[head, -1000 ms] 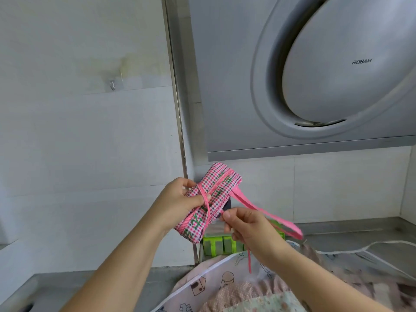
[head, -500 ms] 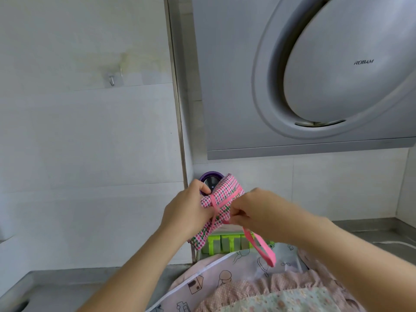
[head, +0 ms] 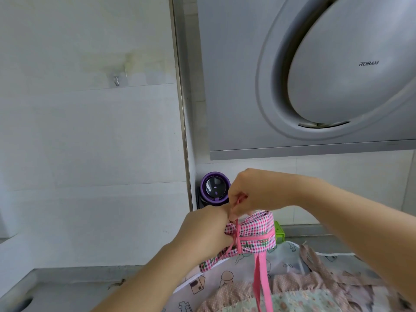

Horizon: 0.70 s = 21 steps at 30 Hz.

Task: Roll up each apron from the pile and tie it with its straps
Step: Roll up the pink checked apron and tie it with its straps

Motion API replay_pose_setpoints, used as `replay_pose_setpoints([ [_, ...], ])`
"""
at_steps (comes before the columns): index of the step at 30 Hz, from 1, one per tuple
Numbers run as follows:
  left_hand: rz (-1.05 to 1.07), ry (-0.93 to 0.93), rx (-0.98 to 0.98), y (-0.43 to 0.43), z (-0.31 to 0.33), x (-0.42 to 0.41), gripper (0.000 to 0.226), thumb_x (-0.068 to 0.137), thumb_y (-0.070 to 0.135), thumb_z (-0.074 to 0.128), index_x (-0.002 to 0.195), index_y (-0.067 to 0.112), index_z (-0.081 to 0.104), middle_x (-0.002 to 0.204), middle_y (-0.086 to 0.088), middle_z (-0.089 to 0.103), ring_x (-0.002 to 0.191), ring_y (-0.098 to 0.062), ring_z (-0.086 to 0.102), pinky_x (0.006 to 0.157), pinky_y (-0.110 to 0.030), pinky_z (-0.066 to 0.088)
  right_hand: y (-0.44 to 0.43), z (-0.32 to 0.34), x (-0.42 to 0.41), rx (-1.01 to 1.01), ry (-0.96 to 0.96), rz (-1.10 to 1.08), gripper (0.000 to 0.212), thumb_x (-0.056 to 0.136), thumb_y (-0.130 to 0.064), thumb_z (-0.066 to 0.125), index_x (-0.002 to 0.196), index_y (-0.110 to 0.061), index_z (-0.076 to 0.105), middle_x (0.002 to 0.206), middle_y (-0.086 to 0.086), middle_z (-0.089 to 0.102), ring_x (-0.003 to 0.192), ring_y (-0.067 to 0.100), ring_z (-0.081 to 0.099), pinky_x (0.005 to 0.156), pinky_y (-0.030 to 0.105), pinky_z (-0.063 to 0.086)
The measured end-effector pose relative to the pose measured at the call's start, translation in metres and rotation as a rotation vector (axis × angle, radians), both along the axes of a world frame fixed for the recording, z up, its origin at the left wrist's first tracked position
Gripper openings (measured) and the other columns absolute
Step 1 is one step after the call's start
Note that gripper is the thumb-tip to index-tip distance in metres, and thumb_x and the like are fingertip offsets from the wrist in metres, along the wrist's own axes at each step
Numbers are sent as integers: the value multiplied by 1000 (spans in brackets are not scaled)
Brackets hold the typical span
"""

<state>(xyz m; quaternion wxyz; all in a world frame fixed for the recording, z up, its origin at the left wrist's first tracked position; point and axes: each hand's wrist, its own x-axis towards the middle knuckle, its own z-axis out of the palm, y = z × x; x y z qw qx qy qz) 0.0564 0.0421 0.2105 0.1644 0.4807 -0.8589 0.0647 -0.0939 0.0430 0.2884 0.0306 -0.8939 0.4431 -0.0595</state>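
The rolled apron [head: 256,233], pink checked cloth, is held in the air above the counter [head: 67,293], at about 5 o'clock from the middle of the view. The left hand [head: 202,230] grips the roll from its 9 o'clock side; the back of this hand faces the camera and its fingers go round the cloth, so they are mostly hidden. The right hand [head: 254,192] is at 12 o'clock of the roll, just above it, and its fingers [head: 236,210] are pressed together and pinch a thin strap [head: 236,230] that goes down across the left end of the roll. A pink band lies around the middle of the roll, and a wide strap [head: 258,278] hangs straight down from it toward 6 o'clock. Under the hands, at 5 o'clock in the view, the pile of aprons [head: 299,287] lies on the counter, with a white printed one and a pink dotted one on top. A purple-lidded jar [head: 215,188] stands near the wall at 11 o'clock of the roll, and a green object [head: 279,231] shows just at its 3 o'clock side. A grey range hood [head: 337,75] fills the view at 1 o'clock.
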Motion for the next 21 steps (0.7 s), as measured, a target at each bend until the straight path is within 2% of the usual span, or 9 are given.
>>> replay_pose_setpoints([
  [3,-31,5,-72,9,2,1,27,89,27,55,114,22,45,70,7,46,62,-16,46,53,-23,33,-8,0,-9,161,-137,-18,16,81,-36,72,71,-25,65,61,-12,62,54,-6,51,57,6,39],
  [5,-39,18,-154,16,3,2,23,89,27,55,102,23,37,69,9,42,61,-16,43,48,-20,24,-11,1,-15,275,-191,-16,14,80,-35,73,71,-27,66,68,-12,64,63,-3,55,70,8,42],
  [8,-140,-26,-348,20,2,7,44,66,29,78,89,25,40,57,13,50,50,-12,47,44,-14,13,-15,2,-24,485,-263,6,17,82,-27,69,85,-11,70,81,-1,66,80,9,59,92,30,47],
  [10,-229,-28,-493,17,-4,10,53,55,29,84,85,26,40,49,14,52,44,-7,49,47,-17,22,-17,-1,-29,625,-305,28,9,85,-19,65,84,-11,69,79,-6,66,79,7,58,92,34,46],
  [13,-412,-18,-699,8,-12,16,38,70,18,74,90,20,42,56,10,59,51,-12,55,72,-19,36,-21,-7,-33,737,-336,71,16,90,-9,58,81,-18,68,76,-11,66,77,5,58,91,30,43],
  [15,-493,19,-811,4,-13,20,28,77,9,68,92,17,45,65,6,63,61,-14,56,75,-19,41,-22,-15,-31,754,-354,98,12,88,-14,64,79,-20,69,81,-5,67,81,9,59,92,32,44],
  [18,-591,19,-918,1,-10,27,12,90,7,57,94,15,49,78,4,69,75,-12,62,79,-25,48,-24,-27,-27,833,-504,133,5,76,-26,76,75,-22,73,103,11,64,96,22,60,99,42,42],
  [19,-612,12,-945,0,-7,30,7,94,9,55,95,15,50,81,4,71,79,-12,65,81,-27,49,-25,-30,-27,859,-557,135,11,71,-30,81,75,-22,74,104,13,64,96,23,60,98,42,43],
  [21,-639,11,-986,-2,-3,36,3,97,14,52,96,14,51,88,3,74,87,-11,68,85,-27,49,-25,-33,-28,893,-632,130,23,62,-38,85,74,-22,74,89,6,68,83,18,63,86,33,49],
])
